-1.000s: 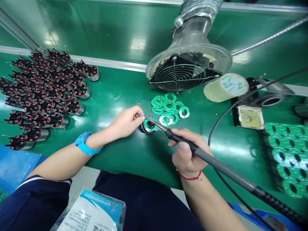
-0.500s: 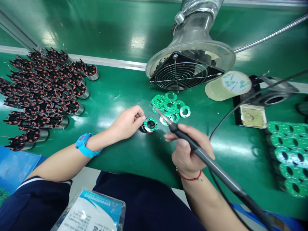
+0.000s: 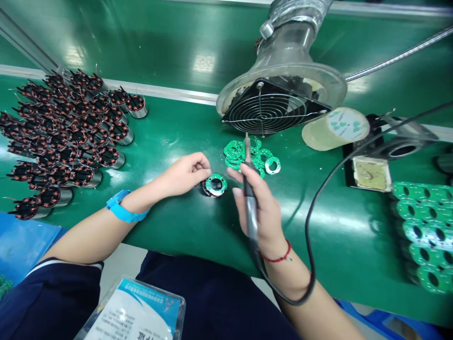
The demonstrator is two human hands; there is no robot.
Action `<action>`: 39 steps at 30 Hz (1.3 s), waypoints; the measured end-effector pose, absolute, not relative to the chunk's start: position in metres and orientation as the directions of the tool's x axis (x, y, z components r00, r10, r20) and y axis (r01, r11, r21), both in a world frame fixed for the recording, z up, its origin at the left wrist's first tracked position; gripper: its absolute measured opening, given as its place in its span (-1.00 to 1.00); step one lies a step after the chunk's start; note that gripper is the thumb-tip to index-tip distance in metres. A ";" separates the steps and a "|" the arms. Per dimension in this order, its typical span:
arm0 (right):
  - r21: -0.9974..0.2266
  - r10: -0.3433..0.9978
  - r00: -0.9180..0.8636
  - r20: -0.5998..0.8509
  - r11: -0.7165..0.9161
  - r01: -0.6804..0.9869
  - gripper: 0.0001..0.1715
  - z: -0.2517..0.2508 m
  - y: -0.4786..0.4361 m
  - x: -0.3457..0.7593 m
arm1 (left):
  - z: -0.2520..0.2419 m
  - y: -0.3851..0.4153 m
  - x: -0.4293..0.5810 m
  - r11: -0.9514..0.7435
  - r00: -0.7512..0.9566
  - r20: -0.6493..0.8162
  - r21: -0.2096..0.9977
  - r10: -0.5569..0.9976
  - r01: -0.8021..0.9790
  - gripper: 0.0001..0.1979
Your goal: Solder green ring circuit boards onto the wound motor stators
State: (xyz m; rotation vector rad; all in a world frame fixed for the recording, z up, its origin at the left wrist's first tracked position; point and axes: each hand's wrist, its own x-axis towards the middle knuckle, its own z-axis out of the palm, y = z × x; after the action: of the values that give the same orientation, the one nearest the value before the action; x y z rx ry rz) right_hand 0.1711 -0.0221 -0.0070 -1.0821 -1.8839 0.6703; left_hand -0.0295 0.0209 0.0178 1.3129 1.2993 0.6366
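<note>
A small motor (image 3: pixel 206 191) topped by a green ring (image 3: pixel 222 182) sits on our table (image 3: pixel 177 224), nearer us than the fan (image 3: pixel 262 115). Our left hand (image 3: pixel 186 175) is narrow at the fingertips beside the ring; we cannot tell what they pinch. Our right hand (image 3: pixel 264 205) holds a soldering iron (image 3: pixel 251 212), tip toward the fan. Keeping the ring level while soldering seems wise.

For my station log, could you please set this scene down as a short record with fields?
Left hand: fingertips pinched beside the ring-topped part; contact unclear
Right hand: holding a soldering iron, its tip away from that part
Beyond the part: loose green rings, overlapping
Overhead: fan grille in a round hood
Far left: copper-wound cylinders, grouped closely
Far right: green boards with holes, in rows
</note>
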 end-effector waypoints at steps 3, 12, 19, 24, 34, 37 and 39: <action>-0.810 0.877 -0.113 0.466 0.475 0.344 -0.46 -0.003 -0.028 0.176 | 0.015 0.021 -0.028 0.221 0.261 -0.305 0.925 0.916 0.308 -0.88; -0.772 0.832 -0.156 0.533 0.553 0.312 -0.72 -0.002 -0.035 0.183 | 0.011 0.021 -0.026 0.147 0.253 -0.235 0.935 0.938 0.324 -0.87; -0.751 0.812 -0.186 0.553 0.582 0.310 -0.76 0.003 -0.035 0.182 | 0.009 0.019 -0.026 0.121 0.235 -0.223 0.916 0.946 0.382 -0.89; -0.755 0.820 -0.194 0.538 0.571 0.322 -0.75 0.003 -0.035 0.182 | 0.010 0.017 -0.026 0.093 0.233 -0.206 0.903 0.950 0.419 -0.89; -0.685 0.777 0.007 0.629 0.551 0.477 -0.69 0.007 -0.031 0.188 | 0.016 0.017 -0.023 -0.010 0.209 -0.128 0.832 0.969 0.555 -0.85; -0.688 0.769 0.144 0.622 0.450 0.569 -0.70 0.020 -0.026 0.202 | 0.016 0.017 -0.022 -0.030 0.211 -0.112 0.820 0.971 0.571 -0.84; -0.672 0.754 0.184 0.630 0.411 0.616 -0.71 0.024 -0.017 0.219 | 0.016 0.017 -0.022 -0.035 0.214 -0.109 0.818 0.971 0.574 -0.84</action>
State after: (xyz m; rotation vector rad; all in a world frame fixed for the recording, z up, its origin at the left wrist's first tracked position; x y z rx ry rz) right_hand 0.2193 -0.0170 0.0238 -1.2759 -1.5051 0.1490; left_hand -0.0220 0.0168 0.0162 1.7095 1.4566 0.6429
